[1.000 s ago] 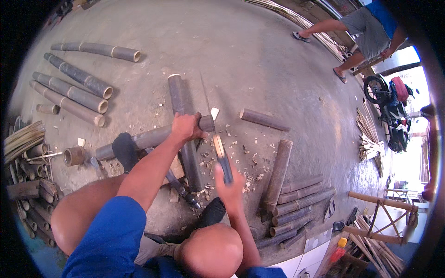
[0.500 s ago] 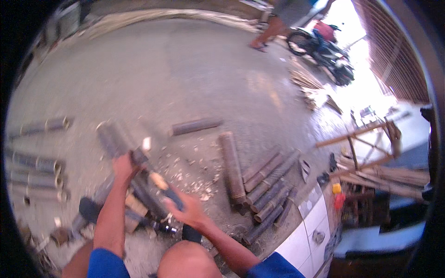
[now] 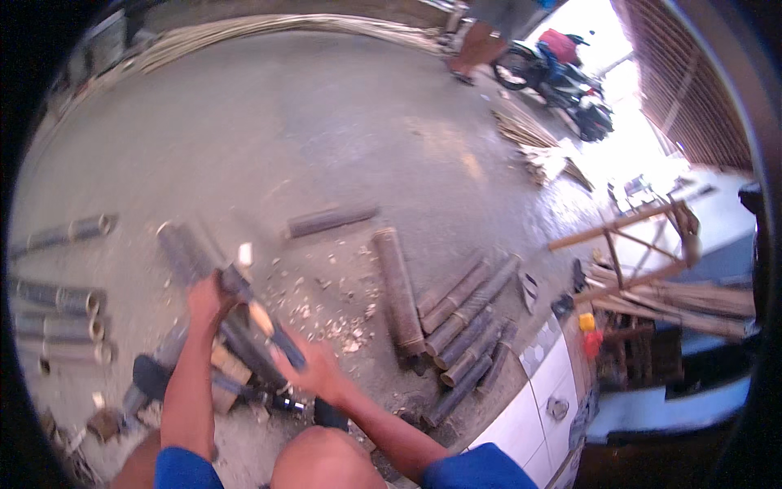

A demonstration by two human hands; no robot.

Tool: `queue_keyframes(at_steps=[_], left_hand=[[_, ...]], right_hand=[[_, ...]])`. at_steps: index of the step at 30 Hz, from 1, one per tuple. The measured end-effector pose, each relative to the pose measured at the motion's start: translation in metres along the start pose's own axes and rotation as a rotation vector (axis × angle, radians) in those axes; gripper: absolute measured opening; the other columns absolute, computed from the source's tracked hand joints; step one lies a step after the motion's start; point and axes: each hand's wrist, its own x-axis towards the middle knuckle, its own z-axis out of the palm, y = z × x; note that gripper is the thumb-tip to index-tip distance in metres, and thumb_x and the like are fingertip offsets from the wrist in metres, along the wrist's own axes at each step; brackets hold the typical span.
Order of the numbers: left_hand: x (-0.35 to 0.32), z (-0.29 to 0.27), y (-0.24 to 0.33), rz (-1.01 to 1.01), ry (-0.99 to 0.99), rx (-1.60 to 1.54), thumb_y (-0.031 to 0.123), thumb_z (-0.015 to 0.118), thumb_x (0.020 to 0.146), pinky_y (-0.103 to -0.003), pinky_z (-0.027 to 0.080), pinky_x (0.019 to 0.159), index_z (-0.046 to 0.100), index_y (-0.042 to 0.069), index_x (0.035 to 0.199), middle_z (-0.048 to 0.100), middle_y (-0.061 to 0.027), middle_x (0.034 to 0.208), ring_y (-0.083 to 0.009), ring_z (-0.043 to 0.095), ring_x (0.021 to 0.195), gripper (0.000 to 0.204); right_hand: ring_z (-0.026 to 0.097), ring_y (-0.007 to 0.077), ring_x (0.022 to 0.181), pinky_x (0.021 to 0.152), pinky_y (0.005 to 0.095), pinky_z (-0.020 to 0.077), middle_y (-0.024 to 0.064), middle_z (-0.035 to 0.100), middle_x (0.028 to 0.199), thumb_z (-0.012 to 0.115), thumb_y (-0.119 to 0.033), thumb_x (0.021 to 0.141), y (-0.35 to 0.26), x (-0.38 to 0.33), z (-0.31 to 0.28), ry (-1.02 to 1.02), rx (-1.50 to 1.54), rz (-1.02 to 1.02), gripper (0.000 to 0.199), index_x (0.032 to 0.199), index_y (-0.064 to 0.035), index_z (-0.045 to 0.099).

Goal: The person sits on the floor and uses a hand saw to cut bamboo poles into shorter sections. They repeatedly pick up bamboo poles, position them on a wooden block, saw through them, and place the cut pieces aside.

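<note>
Since half a second ago, both hands sit slightly higher. Left hand [image 3: 205,297] grips the long grey bamboo culm [image 3: 213,306], slanting toward 11 o'clock; right hand [image 3: 314,371] clasps the wooden-handled blade [image 3: 262,314] across it. Small yellow container [image 3: 586,321] at 3 o'clock.

No packages, labels, signs or screens anywhere in view.

Matt grey-green bamboo pole [image 3: 213,303], pale wood chips [image 3: 330,308], rough matt concrete floor [image 3: 309,130], glossy white tiles [image 3: 533,395]
</note>
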Motion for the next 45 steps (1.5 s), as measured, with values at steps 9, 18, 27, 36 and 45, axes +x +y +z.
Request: queue_keyframes(at_steps=[9, 18, 27, 36, 45], left_hand=[[0.000, -0.016, 0.011, -0.086, -0.183, 0.040, 0.060, 0.082, 0.063, -0.050, 0.048, 0.086, 0.067, 0.009, 0.117, 0.074, -0.0192, 0.094, -0.0379, 0.071, 0.095, 0.077], [-0.002, -0.025, 0.018, -0.086, -0.058, 0.029, 0.062, 0.082, 0.063, -0.049, 0.048, 0.086, 0.067, 0.009, 0.119, 0.074, -0.0193, 0.095, -0.0364, 0.071, 0.096, 0.078], [0.003, -0.019, 0.016, -0.095, -0.135, 0.081, 0.062, 0.083, 0.063, -0.048, 0.048, 0.088, 0.068, 0.009, 0.118, 0.074, -0.0187, 0.096, -0.0362, 0.071, 0.096, 0.077], [0.003, -0.028, 0.017, -0.114, -0.167, -0.023, 0.060, 0.084, 0.061, -0.051, 0.049, 0.085, 0.068, 0.008, 0.115, 0.073, -0.0201, 0.099, -0.0372, 0.070, 0.098, 0.077], [0.000, -0.027, 0.020, -0.094, -0.141, 0.022, 0.058, 0.083, 0.061, -0.048, 0.051, 0.086, 0.069, 0.009, 0.113, 0.074, -0.0202, 0.098, -0.0370, 0.071, 0.096, 0.073]], right_hand=[[0.074, 0.0356, 0.077, 0.071, 0.0414, 0.0580, 0.0227, 0.073, 0.090, 0.070, -0.028, 0.090, 0.010, -0.082, -0.037, 0.026, -0.022, -0.067, 0.058, 0.140, -0.0018, 0.056], [0.068, 0.0232, 0.060, 0.058, 0.0359, 0.0522, 0.0186, 0.062, 0.068, 0.069, -0.027, 0.092, -0.005, 0.038, 0.025, 0.093, 0.002, -0.054, 0.052, 0.134, 0.0010, 0.058], [0.075, 0.0331, 0.090, 0.075, 0.0380, 0.0594, 0.0243, 0.072, 0.104, 0.070, -0.034, 0.089, 0.016, -0.092, -0.047, -0.024, -0.123, -0.056, 0.064, 0.138, 0.0034, 0.055], [0.072, 0.0367, 0.076, 0.065, 0.0425, 0.0553, 0.0252, 0.069, 0.089, 0.069, -0.030, 0.090, 0.016, 0.006, 0.017, 0.067, 0.073, -0.050, 0.056, 0.138, -0.0038, 0.057], [0.074, 0.0343, 0.076, 0.067, 0.0410, 0.0572, 0.0235, 0.072, 0.094, 0.069, -0.029, 0.090, 0.025, -0.035, -0.007, 0.031, 0.001, -0.074, 0.060, 0.141, -0.0012, 0.053]])
